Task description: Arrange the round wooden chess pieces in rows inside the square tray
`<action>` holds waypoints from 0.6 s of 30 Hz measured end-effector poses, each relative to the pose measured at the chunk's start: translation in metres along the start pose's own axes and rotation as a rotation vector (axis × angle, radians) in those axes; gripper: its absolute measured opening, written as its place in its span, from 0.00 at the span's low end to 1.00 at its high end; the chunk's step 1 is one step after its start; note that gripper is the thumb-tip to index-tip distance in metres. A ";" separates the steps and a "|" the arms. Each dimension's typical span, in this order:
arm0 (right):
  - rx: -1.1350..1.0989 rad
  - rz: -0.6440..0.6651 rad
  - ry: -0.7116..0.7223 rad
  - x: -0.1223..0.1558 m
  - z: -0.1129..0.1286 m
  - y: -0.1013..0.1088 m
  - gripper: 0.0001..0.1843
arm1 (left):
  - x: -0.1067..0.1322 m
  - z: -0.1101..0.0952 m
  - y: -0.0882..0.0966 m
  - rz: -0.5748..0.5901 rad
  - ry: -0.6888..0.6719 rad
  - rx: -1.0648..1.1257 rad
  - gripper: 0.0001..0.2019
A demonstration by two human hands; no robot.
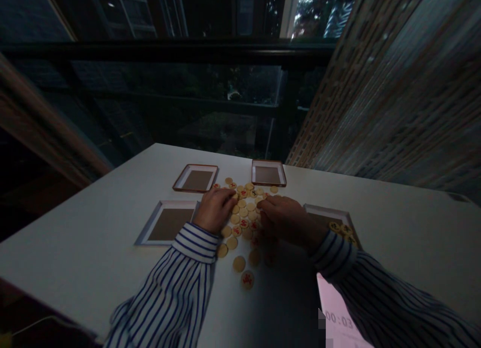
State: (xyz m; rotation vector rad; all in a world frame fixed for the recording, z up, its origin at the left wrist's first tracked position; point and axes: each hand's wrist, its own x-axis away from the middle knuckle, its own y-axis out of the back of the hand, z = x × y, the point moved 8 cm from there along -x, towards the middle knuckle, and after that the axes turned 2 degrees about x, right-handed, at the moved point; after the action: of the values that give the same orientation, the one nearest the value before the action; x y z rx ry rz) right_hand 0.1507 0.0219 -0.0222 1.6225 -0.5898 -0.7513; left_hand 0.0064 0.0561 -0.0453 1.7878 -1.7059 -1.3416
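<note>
Round wooden xiangqi pieces (244,213) lie spread over the middle of the white table, some showing red or black characters, others blank side up. My left hand (215,209) reaches in at the pile's left edge, thumb and fingers closed on a xiangqi piece (235,196). Across the pile, my right hand (283,215) has its fingers curled together among the pieces; what they hold, if anything, is hidden. Close to my right wrist, a shallow tray (347,219) holds several pieces with black characters, and my right arm covers part of it.
Shallow trays stand around the pile: one at near left (143,233), one at far left (176,180), one at far right (268,162). A bright screen with timer digits (338,308) lies partly under my right sleeve. Windows and a dark rail (169,52) rise behind the table (112,198).
</note>
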 end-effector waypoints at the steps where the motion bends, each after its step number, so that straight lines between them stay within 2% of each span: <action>1: 0.002 -0.004 -0.001 0.000 0.000 0.000 0.10 | 0.000 0.002 0.002 -0.025 0.026 0.052 0.13; 9: 0.009 -0.039 0.005 0.000 -0.001 0.000 0.10 | 0.003 0.019 0.012 -0.163 0.368 0.806 0.18; 13: 0.004 -0.048 0.006 0.000 -0.002 0.000 0.10 | 0.006 0.026 0.007 -0.184 0.466 1.046 0.20; 18: -0.006 -0.049 0.015 0.001 -0.001 0.001 0.11 | 0.008 0.027 0.003 -0.193 0.511 1.236 0.17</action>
State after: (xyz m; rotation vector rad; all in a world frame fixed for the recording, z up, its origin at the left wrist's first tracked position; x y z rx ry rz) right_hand 0.1525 0.0214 -0.0217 1.6408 -0.5388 -0.7752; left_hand -0.0184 0.0581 -0.0596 2.5691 -2.2033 0.3737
